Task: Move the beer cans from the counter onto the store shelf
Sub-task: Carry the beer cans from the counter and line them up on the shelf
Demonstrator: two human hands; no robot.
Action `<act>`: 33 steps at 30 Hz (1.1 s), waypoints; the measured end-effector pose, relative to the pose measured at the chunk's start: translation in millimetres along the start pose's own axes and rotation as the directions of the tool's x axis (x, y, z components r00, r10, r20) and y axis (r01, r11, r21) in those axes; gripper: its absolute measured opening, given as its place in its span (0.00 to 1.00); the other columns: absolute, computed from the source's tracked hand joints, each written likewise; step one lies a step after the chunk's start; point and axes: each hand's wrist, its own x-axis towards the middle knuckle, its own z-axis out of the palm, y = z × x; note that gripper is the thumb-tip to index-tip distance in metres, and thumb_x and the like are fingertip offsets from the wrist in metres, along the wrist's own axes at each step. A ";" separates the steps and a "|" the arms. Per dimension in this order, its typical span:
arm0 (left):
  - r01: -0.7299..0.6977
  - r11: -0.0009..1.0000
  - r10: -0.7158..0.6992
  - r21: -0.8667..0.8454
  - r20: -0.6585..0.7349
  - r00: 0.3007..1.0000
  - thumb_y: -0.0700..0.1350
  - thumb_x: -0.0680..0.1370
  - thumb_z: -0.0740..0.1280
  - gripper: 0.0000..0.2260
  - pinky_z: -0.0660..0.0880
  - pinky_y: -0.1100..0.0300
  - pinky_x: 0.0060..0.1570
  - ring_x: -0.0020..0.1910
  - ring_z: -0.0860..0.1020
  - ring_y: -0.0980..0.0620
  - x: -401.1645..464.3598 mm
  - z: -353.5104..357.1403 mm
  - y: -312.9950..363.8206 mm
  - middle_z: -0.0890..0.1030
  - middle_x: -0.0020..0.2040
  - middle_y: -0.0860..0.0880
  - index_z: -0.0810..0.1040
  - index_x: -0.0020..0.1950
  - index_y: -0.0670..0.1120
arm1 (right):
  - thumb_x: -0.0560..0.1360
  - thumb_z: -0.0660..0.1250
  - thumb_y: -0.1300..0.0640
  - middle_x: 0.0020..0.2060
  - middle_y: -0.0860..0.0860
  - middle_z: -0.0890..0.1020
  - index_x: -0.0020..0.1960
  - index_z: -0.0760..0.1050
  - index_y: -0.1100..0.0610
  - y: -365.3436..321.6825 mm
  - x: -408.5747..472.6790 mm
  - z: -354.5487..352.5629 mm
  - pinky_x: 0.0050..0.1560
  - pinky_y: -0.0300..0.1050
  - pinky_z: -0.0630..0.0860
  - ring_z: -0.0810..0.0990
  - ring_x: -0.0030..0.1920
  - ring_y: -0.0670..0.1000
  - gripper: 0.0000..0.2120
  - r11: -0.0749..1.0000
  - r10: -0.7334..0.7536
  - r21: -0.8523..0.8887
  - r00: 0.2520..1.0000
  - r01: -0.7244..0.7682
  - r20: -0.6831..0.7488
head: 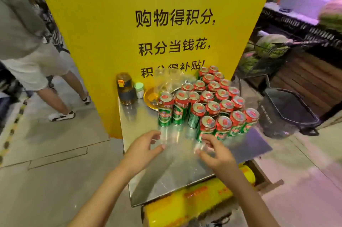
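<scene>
Several green beer cans with red tops (212, 97) stand packed together on the steel counter (166, 180), against a yellow pillar. Two of the cans (173, 109) stand apart at the left front of the group. My left hand (142, 148) hovers over the counter just in front of those two, fingers apart, holding nothing. My right hand (216, 154) reaches toward the nearest front can (206, 129), fingers spread and empty, a short way from it. No store shelf for the cans is clearly in view.
A brown drink bottle (125, 88), a small white jar (139, 89), a yellow dish (150, 98) and crumpled clear plastic (170, 78) sit at the counter's back. A dark bin (286, 110) stands right. A person (37, 60) walks on the left. Watermelons (272, 45) lie beyond.
</scene>
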 end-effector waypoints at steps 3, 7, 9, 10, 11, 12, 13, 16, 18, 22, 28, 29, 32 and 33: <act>0.110 0.994 -0.108 0.012 -0.092 0.990 0.48 0.74 0.69 0.22 0.68 0.63 0.49 0.56 0.76 0.52 40.7 -4.0 1.3 0.77 0.61 0.49 0.70 0.66 0.46 | 0.74 0.69 0.52 0.66 0.49 0.72 0.70 0.64 0.54 -8.1 74.1 -23.2 0.60 0.38 0.64 0.70 0.65 0.49 0.27 0.988 -0.101 -0.108 0.990 0.112 0.100; 0.206 0.977 -0.193 0.061 -0.171 0.966 0.47 0.73 0.71 0.26 0.71 0.61 0.52 0.59 0.75 0.49 90.6 -14.4 8.7 0.75 0.64 0.47 0.68 0.68 0.45 | 0.73 0.70 0.50 0.68 0.47 0.68 0.72 0.60 0.52 -19.7 152.2 -33.6 0.66 0.41 0.64 0.66 0.68 0.45 0.32 0.952 -0.257 -0.116 0.945 0.283 0.201; 0.220 0.970 -0.197 0.107 -0.190 0.962 0.47 0.72 0.72 0.28 0.72 0.57 0.56 0.60 0.74 0.47 114.0 -17.5 11.3 0.73 0.66 0.45 0.67 0.70 0.45 | 0.71 0.71 0.48 0.69 0.48 0.67 0.73 0.59 0.52 -20.4 183.1 -28.0 0.67 0.44 0.65 0.66 0.68 0.47 0.35 0.933 -0.273 -0.177 0.938 0.312 0.213; 0.210 0.969 -0.182 0.133 -0.195 0.964 0.47 0.71 0.73 0.30 0.72 0.55 0.58 0.62 0.74 0.46 124.9 -17.8 12.7 0.72 0.67 0.45 0.65 0.71 0.45 | 0.70 0.72 0.47 0.70 0.50 0.66 0.73 0.58 0.52 -20.5 196.2 -23.9 0.68 0.47 0.66 0.65 0.70 0.49 0.38 0.926 -0.273 -0.206 0.937 0.318 0.216; 0.188 0.969 -0.156 0.161 -0.190 0.969 0.47 0.71 0.74 0.32 0.71 0.54 0.60 0.64 0.72 0.46 135.2 -17.4 13.7 0.71 0.68 0.45 0.64 0.71 0.45 | 0.68 0.73 0.46 0.70 0.51 0.66 0.73 0.57 0.51 -20.9 207.3 -19.6 0.68 0.50 0.67 0.65 0.70 0.52 0.39 0.918 -0.276 -0.226 0.934 0.326 0.226; 0.163 0.968 -0.130 0.189 -0.176 0.976 0.47 0.70 0.74 0.34 0.70 0.55 0.62 0.65 0.71 0.46 145.5 -16.6 14.8 0.70 0.69 0.45 0.63 0.72 0.45 | 0.67 0.73 0.46 0.70 0.52 0.66 0.73 0.57 0.52 -20.1 217.7 -14.6 0.68 0.52 0.66 0.65 0.70 0.54 0.41 0.911 -0.283 -0.239 0.930 0.337 0.235; 0.151 0.965 -0.120 0.214 -0.153 0.981 0.47 0.69 0.75 0.36 0.68 0.57 0.62 0.67 0.69 0.46 155.1 -15.8 15.9 0.69 0.69 0.45 0.62 0.72 0.45 | 0.67 0.74 0.46 0.71 0.53 0.65 0.74 0.56 0.53 -19.8 225.4 -9.9 0.69 0.51 0.65 0.63 0.71 0.55 0.42 0.905 -0.277 -0.258 0.928 0.339 0.250; 0.153 0.952 -0.144 0.266 -0.055 0.988 0.47 0.66 0.77 0.43 0.63 0.58 0.65 0.70 0.64 0.46 180.1 -11.0 15.4 0.64 0.72 0.43 0.57 0.75 0.44 | 0.67 0.74 0.46 0.72 0.56 0.61 0.75 0.52 0.57 -18.9 238.8 2.1 0.68 0.49 0.63 0.61 0.72 0.55 0.46 0.888 -0.257 -0.308 0.925 0.341 0.281; 0.143 0.948 -0.150 0.285 0.000 0.989 0.46 0.65 0.78 0.45 0.64 0.57 0.67 0.71 0.64 0.45 191.8 -4.8 12.8 0.63 0.73 0.43 0.55 0.75 0.44 | 0.66 0.75 0.46 0.71 0.56 0.63 0.74 0.53 0.58 -15.3 242.8 6.4 0.67 0.49 0.64 0.63 0.71 0.56 0.47 0.894 -0.226 -0.318 0.931 0.315 0.287; 0.128 0.943 -0.120 0.306 -0.043 0.992 0.45 0.65 0.77 0.38 0.69 0.57 0.60 0.64 0.71 0.46 201.0 3.0 8.3 0.70 0.67 0.43 0.63 0.71 0.43 | 0.66 0.75 0.47 0.65 0.57 0.71 0.70 0.61 0.59 -10.0 245.2 9.8 0.60 0.48 0.69 0.70 0.65 0.56 0.40 0.887 -0.242 -0.336 0.939 0.316 0.244; 0.146 0.910 -0.101 0.389 -0.133 0.986 0.49 0.63 0.78 0.31 0.71 0.57 0.51 0.55 0.73 0.46 199.7 3.9 8.9 0.75 0.57 0.45 0.71 0.61 0.43 | 0.66 0.76 0.49 0.59 0.56 0.76 0.66 0.65 0.58 -16.9 247.3 8.3 0.52 0.47 0.73 0.75 0.58 0.56 0.35 0.892 -0.243 -0.322 0.936 0.319 0.254; 0.154 0.903 -0.099 0.401 -0.157 0.983 0.50 0.62 0.77 0.30 0.73 0.56 0.49 0.53 0.73 0.46 196.7 4.8 11.0 0.75 0.55 0.45 0.72 0.59 0.43 | 0.66 0.76 0.49 0.58 0.56 0.76 0.66 0.66 0.59 -18.0 247.2 7.6 0.51 0.47 0.73 0.75 0.57 0.56 0.34 0.888 -0.252 -0.319 0.930 0.332 0.266; 0.171 0.895 -0.086 0.411 -0.217 0.972 0.52 0.61 0.77 0.29 0.73 0.54 0.44 0.50 0.74 0.46 180.6 8.5 12.6 0.75 0.52 0.45 0.72 0.56 0.42 | 0.64 0.78 0.50 0.59 0.56 0.78 0.65 0.67 0.59 -19.9 244.2 5.6 0.52 0.48 0.74 0.76 0.58 0.55 0.36 0.876 -0.286 -0.303 0.910 0.375 0.300; 0.178 0.902 -0.087 0.394 -0.239 0.967 0.52 0.61 0.76 0.29 0.71 0.56 0.42 0.49 0.74 0.46 173.6 9.4 12.2 0.74 0.52 0.46 0.72 0.56 0.43 | 0.63 0.78 0.50 0.59 0.56 0.78 0.66 0.67 0.59 -20.7 241.9 3.9 0.53 0.48 0.74 0.76 0.58 0.56 0.37 0.876 -0.294 -0.292 0.905 0.384 0.308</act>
